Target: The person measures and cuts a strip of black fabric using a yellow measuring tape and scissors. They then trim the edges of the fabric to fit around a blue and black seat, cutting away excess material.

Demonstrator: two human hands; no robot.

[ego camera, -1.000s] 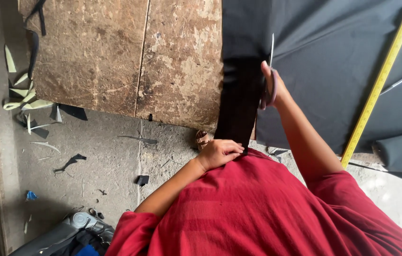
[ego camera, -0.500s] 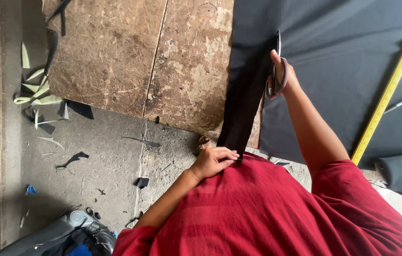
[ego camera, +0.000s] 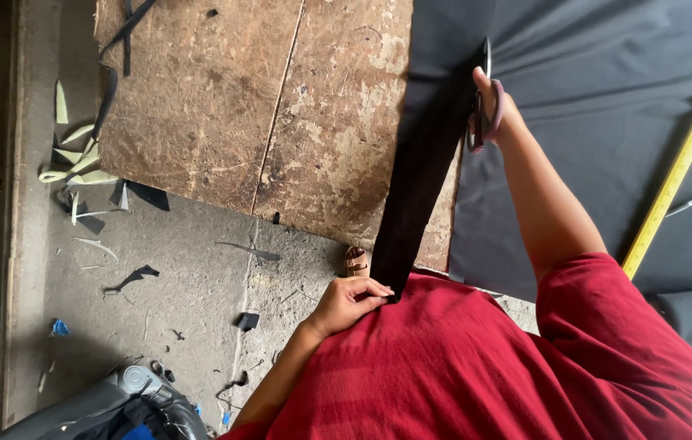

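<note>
Right hand (ego camera: 493,106) grips one pair of scissors (ego camera: 480,98), apparently mid-cut; left hand (ego camera: 350,301) pinches one black strip (ego camera: 423,171).

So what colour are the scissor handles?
The scissor handles look purplish-pink, seen in the head view.

1. A single view is given, taken from a camera worn on the person's head.
2. The scene is looked down on steeply, over the red-clad torso (ego camera: 476,367), which fills the lower frame at close range.
3. Beyond it, a worn board (ego camera: 264,106), black cloth (ego camera: 607,90) and the concrete floor (ego camera: 158,310) are seen farther off.
4. No second view is supplied, so nothing is shared.
</note>
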